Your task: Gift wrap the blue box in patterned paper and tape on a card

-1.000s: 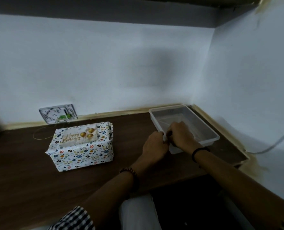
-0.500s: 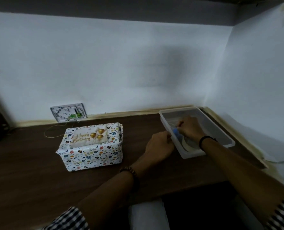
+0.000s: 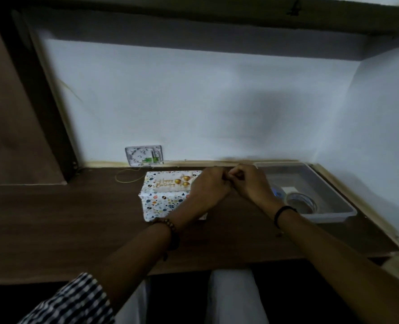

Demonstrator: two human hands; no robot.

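Two hands met just right of the box wrapped in white, colour-dotted paper (image 3: 163,203), which lay on the dark wooden desk (image 3: 77,218). Your left hand (image 3: 207,187) overlapped its right end. Your right hand (image 3: 249,183) sat between the box and the clear plastic tray (image 3: 329,213). Both were clenched, knuckles up, fingertips touching; anything pinched was too small to see. The desk ran on leftward, with the wall close behind.

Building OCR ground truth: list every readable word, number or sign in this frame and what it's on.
"Happy Birthday": gold script on the card lying on top of the wrapped box.
Markings on the wall plate: too blurred to read.
The tape roll and the other items in the clear tray: no legible text.
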